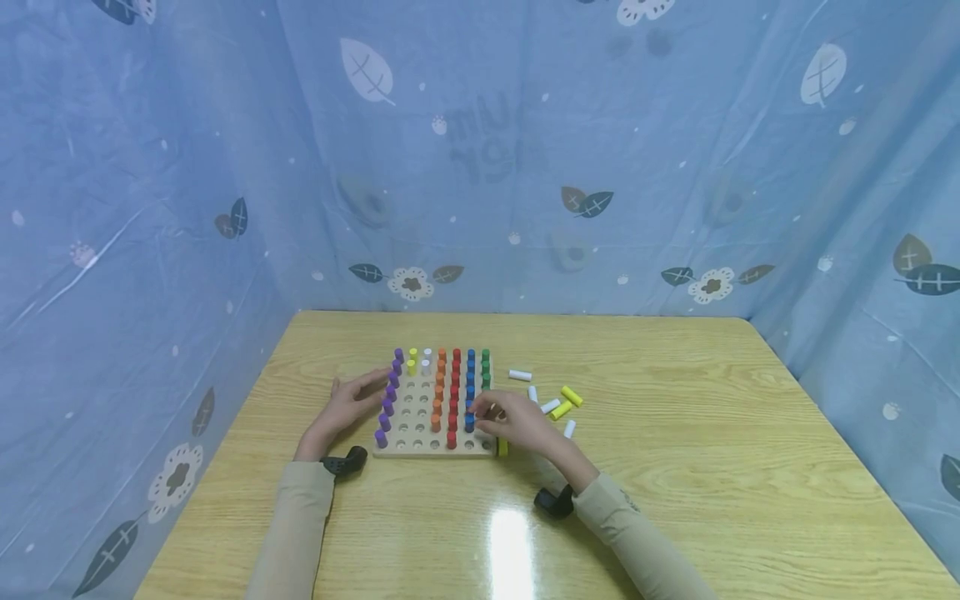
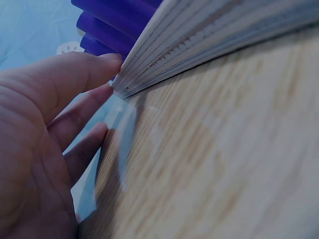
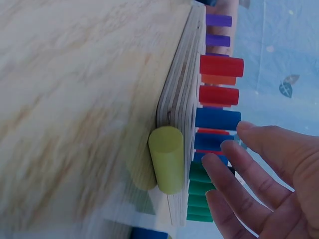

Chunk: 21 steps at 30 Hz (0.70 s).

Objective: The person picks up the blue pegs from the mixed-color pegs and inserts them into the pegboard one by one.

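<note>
A wooden pegboard (image 1: 427, 454) holds upright pegs in colour columns: purple at left, then yellow, white, orange, red, blue and green. My left hand (image 1: 347, 407) is at the board's left side; in the left wrist view its thumb and a fingertip touch the board's edge beside the purple pegs (image 2: 117, 22). My right hand (image 1: 517, 419) is over the right side, its thumb tip at the top of the front blue peg (image 3: 218, 118). Its other fingers are spread, loosely bent, near the blue and green pegs (image 3: 200, 189), with nothing between them.
A yellow peg (image 3: 167, 159) lies against the board's near side by its right corner. Right of the board, loose white pegs (image 1: 521, 375) and yellow pegs (image 1: 572, 395) lie on the wooden table (image 1: 675, 417). A patterned blue curtain (image 1: 480, 167) surrounds the table's back and sides.
</note>
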### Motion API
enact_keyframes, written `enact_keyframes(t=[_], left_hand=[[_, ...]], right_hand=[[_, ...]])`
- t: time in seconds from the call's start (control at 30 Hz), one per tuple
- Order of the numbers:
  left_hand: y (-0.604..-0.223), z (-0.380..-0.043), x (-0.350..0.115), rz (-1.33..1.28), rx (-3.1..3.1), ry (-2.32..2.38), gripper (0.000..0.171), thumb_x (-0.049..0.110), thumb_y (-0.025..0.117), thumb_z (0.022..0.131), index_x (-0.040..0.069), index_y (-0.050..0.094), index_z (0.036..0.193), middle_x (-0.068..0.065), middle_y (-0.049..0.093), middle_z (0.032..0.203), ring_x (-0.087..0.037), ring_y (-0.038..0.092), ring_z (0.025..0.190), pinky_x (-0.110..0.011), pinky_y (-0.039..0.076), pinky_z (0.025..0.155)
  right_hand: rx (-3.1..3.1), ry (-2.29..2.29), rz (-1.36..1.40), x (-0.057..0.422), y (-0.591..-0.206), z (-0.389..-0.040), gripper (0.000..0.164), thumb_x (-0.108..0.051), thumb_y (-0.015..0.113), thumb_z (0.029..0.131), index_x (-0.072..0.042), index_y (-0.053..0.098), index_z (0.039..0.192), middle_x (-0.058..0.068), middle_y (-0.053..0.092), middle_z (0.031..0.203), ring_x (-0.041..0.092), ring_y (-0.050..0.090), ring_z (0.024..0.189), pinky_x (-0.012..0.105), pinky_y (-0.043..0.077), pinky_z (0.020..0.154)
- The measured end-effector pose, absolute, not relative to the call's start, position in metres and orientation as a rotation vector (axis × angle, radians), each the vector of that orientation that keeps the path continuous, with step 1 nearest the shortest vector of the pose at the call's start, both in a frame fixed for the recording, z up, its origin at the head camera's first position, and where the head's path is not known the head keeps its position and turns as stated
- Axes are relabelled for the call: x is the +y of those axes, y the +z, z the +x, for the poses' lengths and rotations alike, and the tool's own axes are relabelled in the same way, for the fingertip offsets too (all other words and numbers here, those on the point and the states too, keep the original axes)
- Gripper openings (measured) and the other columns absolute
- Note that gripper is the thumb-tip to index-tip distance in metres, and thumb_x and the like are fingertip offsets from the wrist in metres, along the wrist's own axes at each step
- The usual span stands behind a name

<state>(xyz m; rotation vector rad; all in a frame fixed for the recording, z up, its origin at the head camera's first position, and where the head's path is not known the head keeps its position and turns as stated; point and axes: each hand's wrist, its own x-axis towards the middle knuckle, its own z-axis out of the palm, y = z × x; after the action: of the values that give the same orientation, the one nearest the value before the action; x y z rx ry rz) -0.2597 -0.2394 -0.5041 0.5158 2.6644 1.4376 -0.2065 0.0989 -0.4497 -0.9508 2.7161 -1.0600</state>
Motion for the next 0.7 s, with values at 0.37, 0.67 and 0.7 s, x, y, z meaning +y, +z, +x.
enact_keyframes(t=[0.37,0.67,0.7], left_hand=[[-0.504,-0.259,-0.238,0.507,2.677,1.424,0.047,0.027,0.059,0.09,0.018,0.048,0.135,-0.01,0.041,0.143,-0.034,0.029,0.136,-0.057,-0.024,0.105],[-0.504,-0.259,-0.239,0.505,2.685,1.419,0.047,0.029,0.059,0.091,0.018,0.048,0.135,-0.01,0.041,0.144,-0.034,0.03,0.136,-0.057,-0.023,0.105],[-0.504,-0.259,-0.238,0.507,2.684,1.419,0.047,0.029,0.059,0.091,0.018,0.048,0.135,-0.01,0.04,0.144,-0.034,0.03,0.136,-0.057,-0.023,0.105]], right_hand=[[2.711,-1.163,-1.005,0.115,-0.444,-0.206,0.018,-0.014,0.066,0.086,-0.009,0.065,0.103,0.004,0.068,0.099,0.011,0.064,0.082,0.022,0.053,0.074],[2.752,-1.11,-0.959,0.124,-0.442,-0.207,0.018,-0.017,0.068,0.085,-0.01,0.066,0.102,-0.003,0.068,0.091,0.009,0.063,0.079,0.022,0.053,0.071],[2.757,-1.096,-0.954,0.126,-0.443,-0.207,0.018,-0.018,0.068,0.085,-0.011,0.067,0.102,-0.004,0.067,0.09,0.009,0.063,0.078,0.022,0.053,0.07]])
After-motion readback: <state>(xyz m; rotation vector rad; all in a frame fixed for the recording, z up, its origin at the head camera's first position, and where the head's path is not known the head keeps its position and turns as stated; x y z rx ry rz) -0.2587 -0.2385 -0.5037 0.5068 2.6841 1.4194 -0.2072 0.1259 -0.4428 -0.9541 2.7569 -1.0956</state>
